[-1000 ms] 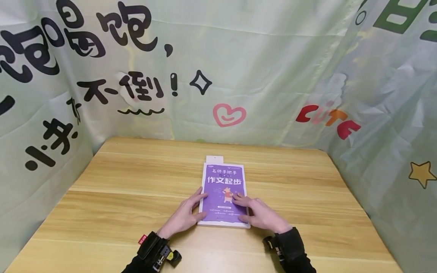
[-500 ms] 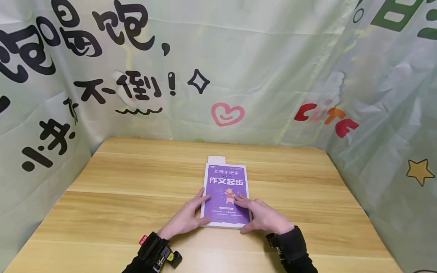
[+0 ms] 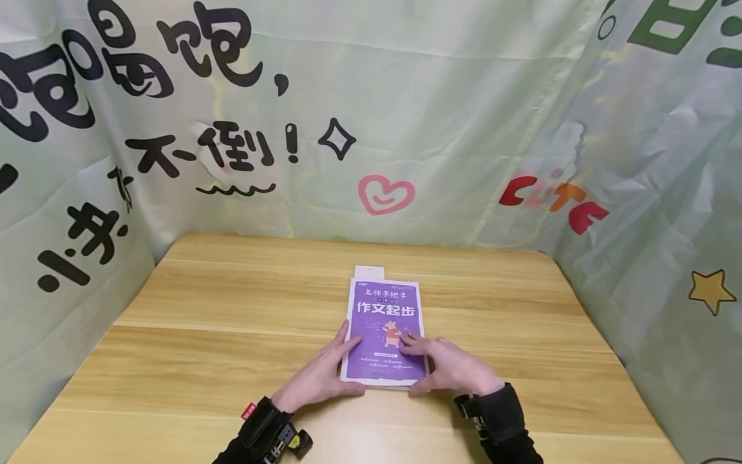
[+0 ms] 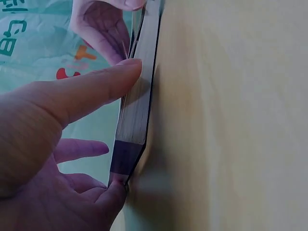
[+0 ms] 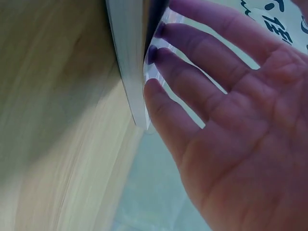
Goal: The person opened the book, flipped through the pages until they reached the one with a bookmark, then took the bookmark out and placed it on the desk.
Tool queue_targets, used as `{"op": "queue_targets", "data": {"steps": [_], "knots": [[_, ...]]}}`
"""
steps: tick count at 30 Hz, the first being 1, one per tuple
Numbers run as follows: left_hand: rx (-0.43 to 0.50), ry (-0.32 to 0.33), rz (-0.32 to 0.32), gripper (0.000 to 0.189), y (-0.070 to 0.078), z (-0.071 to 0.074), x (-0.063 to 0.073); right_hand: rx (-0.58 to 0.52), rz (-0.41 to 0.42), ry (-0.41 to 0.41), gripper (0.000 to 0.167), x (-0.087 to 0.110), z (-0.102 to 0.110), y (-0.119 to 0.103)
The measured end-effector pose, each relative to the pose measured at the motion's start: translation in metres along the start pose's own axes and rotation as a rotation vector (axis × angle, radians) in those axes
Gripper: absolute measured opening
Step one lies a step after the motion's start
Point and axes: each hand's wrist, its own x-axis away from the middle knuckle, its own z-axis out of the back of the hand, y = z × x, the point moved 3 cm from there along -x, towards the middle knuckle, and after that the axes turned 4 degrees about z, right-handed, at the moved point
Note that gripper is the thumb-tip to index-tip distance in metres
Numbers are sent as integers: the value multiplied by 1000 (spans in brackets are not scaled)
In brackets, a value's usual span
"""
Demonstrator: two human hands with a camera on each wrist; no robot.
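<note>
In the head view, a flat purple paper book with white letters and a small orange-and-red cartoon animal [image 3: 384, 332] lies on a light brown wooden table [image 3: 232, 303], in the middle. A small white card [image 3: 369, 272] sticks out past the far end of the book. I cannot tell if it is under the book or in it. The person's left hand [image 3: 321, 374] is open at the left side, with a finger on the cover and the thumb by the near edge. The right hand [image 3: 452, 366] is open too, with its fingers on the right part of the cover and its thumb by the near right corner. Each wrist wears a black strap [image 3: 495, 412]. Behind the table hangs a pale green cloth [image 3: 452, 122] with big black writing, a pink heart and a gold star.

In the left wrist view, the left thumb is long and straight against the stacked page edges [image 4: 137, 113]. The little finger touches the dark end of the book. Part of the right hand shows near the top.

In the right wrist view, the right fingers spread out and their tips touch the cover. The palm is off the book.
</note>
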Motion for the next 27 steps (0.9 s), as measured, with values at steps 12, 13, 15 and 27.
{"op": "queue_targets", "data": {"steps": [12,13,15,27], "knots": [[-28,0,-5,98,2,-2,0,92,132,31,48,2,6,-1],[-31,0,-6,98,2,-2,0,80,130,38,46,2,6,-1],[-40,1,-9,98,3,-2,0,45,122,53,43,3,7,-1],[-151,-8,-61,83,8,-2,5,38,165,199,38,1,13,-3]]}}
